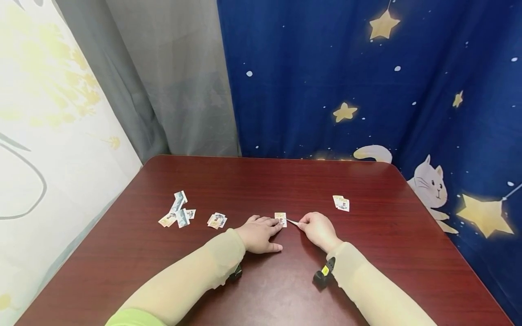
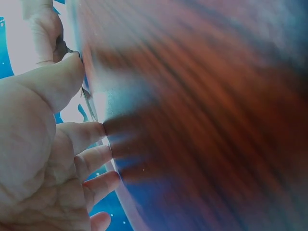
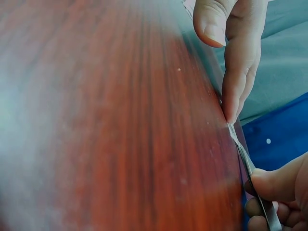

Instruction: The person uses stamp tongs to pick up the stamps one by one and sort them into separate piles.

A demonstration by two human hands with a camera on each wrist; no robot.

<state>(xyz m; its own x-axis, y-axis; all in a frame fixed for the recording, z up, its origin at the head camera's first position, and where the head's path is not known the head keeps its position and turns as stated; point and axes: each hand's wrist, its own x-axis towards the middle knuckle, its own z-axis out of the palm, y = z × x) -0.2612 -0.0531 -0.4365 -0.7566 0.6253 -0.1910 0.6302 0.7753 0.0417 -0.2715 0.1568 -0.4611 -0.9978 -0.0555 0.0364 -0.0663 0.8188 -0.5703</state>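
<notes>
While spread left hand (image 1: 259,233) touches card (image 1: 280,216), right hand (image 1: 320,230) pinches apparent tweezers (image 3: 247,161)

"What colour is the table (image 1: 244,181)?"
"Red-brown, with dark wood grain."
"The far right curtain (image 1: 293,104)?"
"Deep blue, with yellow stars (image 1: 384,26) and white dots (image 1: 249,73)."
"Middle card (image 1: 280,215), tweezers (image 3: 270,217)?"
"The card is yellow and white, the tweezers silver-grey."

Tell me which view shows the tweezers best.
The right wrist view: the tweezers appear largest there, close up in the right hand. The head view shows them small and thin; the left wrist view, only a narrow sliver.
</notes>
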